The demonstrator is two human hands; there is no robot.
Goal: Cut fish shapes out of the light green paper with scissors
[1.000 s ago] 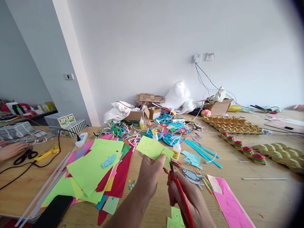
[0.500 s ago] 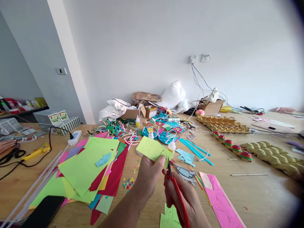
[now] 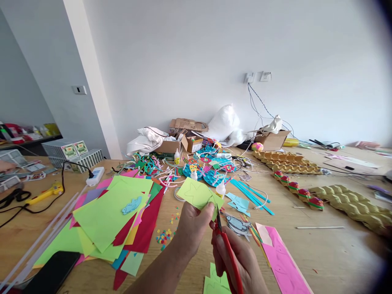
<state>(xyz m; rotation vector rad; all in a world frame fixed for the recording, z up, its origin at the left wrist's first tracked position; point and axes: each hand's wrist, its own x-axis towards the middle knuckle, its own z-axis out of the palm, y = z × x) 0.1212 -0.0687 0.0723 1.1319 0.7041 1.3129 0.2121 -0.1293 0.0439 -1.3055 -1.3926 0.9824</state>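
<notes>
Found pinched in the left hand [image 3: 194, 228], thumb on top, a light-green sheet [image 3: 193, 192] bearing a drawn star outline; held above the surface [image 3: 281, 212], toward the near edge. Found gripped by the handles in the right hand [image 3: 240, 259], red scissors [image 3: 232, 257] with blades at the sheet's right end. Noted just beyond the sheet, a white bottle [image 3: 220, 188] with yellow label, print too small to read. Noted toward the far edge, at left, stacked boxes [image 3: 65, 152] with green labels, likewise illegible.
</notes>
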